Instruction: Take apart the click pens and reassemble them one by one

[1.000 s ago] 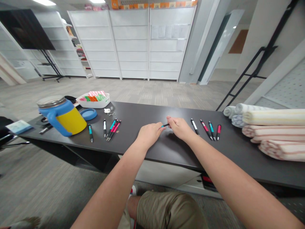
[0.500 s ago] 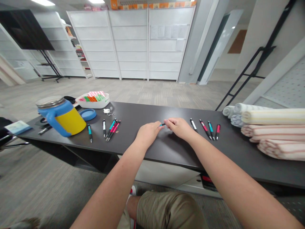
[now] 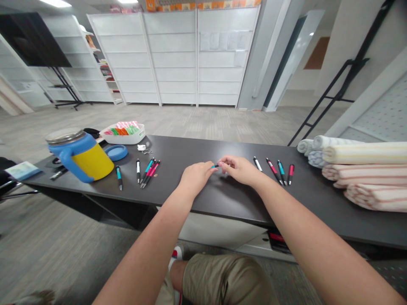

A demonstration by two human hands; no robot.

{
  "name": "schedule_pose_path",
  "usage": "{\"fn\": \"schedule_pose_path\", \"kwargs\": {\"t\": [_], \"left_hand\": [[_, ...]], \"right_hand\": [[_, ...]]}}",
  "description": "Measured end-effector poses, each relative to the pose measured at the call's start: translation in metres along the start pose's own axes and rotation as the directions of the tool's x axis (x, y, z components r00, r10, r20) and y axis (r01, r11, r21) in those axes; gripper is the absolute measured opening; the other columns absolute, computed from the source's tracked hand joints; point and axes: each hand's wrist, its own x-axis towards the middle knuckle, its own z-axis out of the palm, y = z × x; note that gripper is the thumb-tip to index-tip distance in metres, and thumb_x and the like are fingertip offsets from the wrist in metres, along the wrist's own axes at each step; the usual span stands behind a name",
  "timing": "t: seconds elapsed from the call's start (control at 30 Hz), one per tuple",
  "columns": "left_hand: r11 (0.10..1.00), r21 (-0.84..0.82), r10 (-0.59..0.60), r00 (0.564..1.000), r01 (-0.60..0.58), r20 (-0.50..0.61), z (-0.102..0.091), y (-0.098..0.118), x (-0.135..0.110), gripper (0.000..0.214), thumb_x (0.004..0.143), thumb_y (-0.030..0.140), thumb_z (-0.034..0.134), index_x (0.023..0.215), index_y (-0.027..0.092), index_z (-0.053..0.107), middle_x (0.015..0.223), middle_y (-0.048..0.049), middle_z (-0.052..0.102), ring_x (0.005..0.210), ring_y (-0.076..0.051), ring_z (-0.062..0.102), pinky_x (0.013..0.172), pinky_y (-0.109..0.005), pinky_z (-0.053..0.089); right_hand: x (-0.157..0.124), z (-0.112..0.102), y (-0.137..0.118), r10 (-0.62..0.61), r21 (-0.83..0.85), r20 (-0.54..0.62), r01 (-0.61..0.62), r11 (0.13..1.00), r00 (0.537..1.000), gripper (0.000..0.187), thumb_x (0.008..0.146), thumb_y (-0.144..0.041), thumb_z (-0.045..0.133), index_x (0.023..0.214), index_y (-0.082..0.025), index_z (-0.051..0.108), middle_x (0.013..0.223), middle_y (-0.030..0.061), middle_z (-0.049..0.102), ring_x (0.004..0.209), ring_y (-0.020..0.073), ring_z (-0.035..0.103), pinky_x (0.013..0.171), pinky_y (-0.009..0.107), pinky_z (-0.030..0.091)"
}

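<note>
A teal and black pen (image 3: pixel 215 166) spans the gap between my two hands above the middle of the dark tabletop. My left hand (image 3: pixel 196 176) is closed on its teal end. The fingers of my right hand (image 3: pixel 238 169) pinch the dark end, and most of the pen is hidden by the hands. Right of the hands lie a white pen (image 3: pixel 257 163), partly covered by my right arm, a pink pen (image 3: pixel 274 170), a teal pen (image 3: pixel 281 171) and a short red and black pen part (image 3: pixel 291 173). To the left, another white pen (image 3: pixel 138 171) lies beside a bunch of teal and pink pens (image 3: pixel 150 173).
A blue and yellow mug (image 3: pixel 90 159) stands at the left, with a blue lid (image 3: pixel 116 152) and a white basket (image 3: pixel 140 134) of colourful packets behind it. A single teal pen (image 3: pixel 118 178) lies near the mug. Rolled striped cloths (image 3: pixel 365 171) are stacked at the right.
My right fingers have shifted slightly on the pen, and the right wrist covers more of the white pen. The pens on the table have stayed where they were.
</note>
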Motion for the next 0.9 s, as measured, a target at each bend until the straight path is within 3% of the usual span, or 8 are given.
{"fn": "schedule_pose_path", "kwargs": {"t": [0.1,0.23,0.4,0.53,0.7,0.77,0.83,0.9], "left_hand": [[1.0,0.008,0.009,1.0,-0.009,0.028,-0.0012,0.0006,-0.0003,0.036,0.106,0.051,0.042,0.112,0.027,0.069,0.107,-0.0054,0.076,0.099,-0.022,0.071,0.08,-0.028,0.048],[1.0,0.022,0.015,1.0,-0.015,0.021,0.0003,-0.0006,-0.0005,0.037,0.107,0.051,0.041,0.113,0.028,0.069,0.107,-0.0054,0.076,0.098,-0.022,0.071,0.079,-0.029,0.048],[0.998,0.049,0.034,0.999,-0.036,0.034,0.0004,-0.0003,-0.0008,0.039,0.106,0.054,0.041,0.112,0.028,0.069,0.105,-0.0052,0.076,0.097,-0.022,0.071,0.076,-0.028,0.047],[0.999,0.031,0.024,0.999,-0.025,0.045,-0.0014,0.0007,-0.0011,0.039,0.107,0.053,0.039,0.113,0.029,0.07,0.107,-0.0055,0.076,0.099,-0.022,0.071,0.079,-0.028,0.047],[0.999,0.018,0.049,0.998,-0.049,0.031,0.0005,0.0001,-0.0018,0.039,0.106,0.055,0.04,0.113,0.029,0.07,0.107,-0.0053,0.076,0.098,-0.022,0.071,0.08,-0.029,0.048],[0.999,0.019,0.046,0.998,-0.047,0.03,0.0007,-0.0002,-0.0017,0.04,0.106,0.055,0.04,0.112,0.029,0.07,0.105,-0.0054,0.076,0.097,-0.022,0.071,0.079,-0.029,0.048],[0.999,0.019,0.04,0.999,-0.041,0.03,0.0003,-0.0003,-0.0015,0.04,0.107,0.053,0.039,0.113,0.029,0.07,0.105,-0.0056,0.076,0.097,-0.022,0.071,0.078,-0.029,0.048],[0.999,0.023,0.04,0.999,-0.041,0.03,-0.0002,0.0,-0.0012,0.039,0.107,0.053,0.039,0.113,0.029,0.07,0.106,-0.0057,0.076,0.097,-0.023,0.071,0.078,-0.029,0.048]], "right_hand": [[-0.0007,-0.0012,0.0012,-0.008,-0.054,0.039,0.01,0.998,0.999,0.044,0.101,-0.053,0.046,0.086,-0.019,0.071,0.068,0.0016,0.066,0.061,0.0145,0.054,0.062,0.028,0.04],[-0.0015,-0.0024,0.0018,-0.033,0.047,0.041,0.031,0.998,0.999,0.039,0.094,-0.052,0.061,0.117,-0.021,0.069,0.09,0.0026,0.072,0.065,0.0135,0.056,0.063,0.027,0.042],[-0.003,-0.0029,0.0,0.006,-0.038,0.047,-0.004,0.999,0.999,0.041,0.099,-0.052,0.051,0.085,-0.019,0.07,0.068,0.0012,0.065,0.06,0.0137,0.052,0.061,0.028,0.039],[-0.0038,-0.0033,-0.001,-0.027,0.021,0.004,0.027,0.999,1.0,0.037,0.092,-0.051,0.063,0.112,-0.02,0.07,0.094,0.0033,0.073,0.069,0.0139,0.059,0.065,0.027,0.042],[-0.004,-0.0038,-0.0009,0.001,-0.068,0.057,0.003,0.998,0.998,0.04,0.099,-0.049,0.051,0.08,-0.019,0.07,0.065,0.0003,0.064,0.06,0.0141,0.053,0.062,0.028,0.038],[-0.0041,-0.0034,0.0001,-0.026,0.011,0.038,0.026,1.0,0.999,0.03,0.095,-0.047,0.06,0.095,-0.019,0.072,0.081,0.0016,0.071,0.062,0.013,0.055,0.062,0.027,0.039],[-0.0042,-0.003,0.0007,-0.023,0.058,0.028,0.021,0.998,0.999,0.036,0.092,-0.047,0.065,0.114,-0.02,0.07,0.096,0.0034,0.074,0.063,0.012,0.056,0.062,0.026,0.041],[-0.0042,-0.0032,0.0008,0.013,0.028,0.067,-0.015,1.0,0.998,0.039,0.096,-0.051,0.06,0.116,-0.02,0.071,0.091,0.003,0.074,0.06,0.0119,0.056,0.061,0.027,0.04]]}}
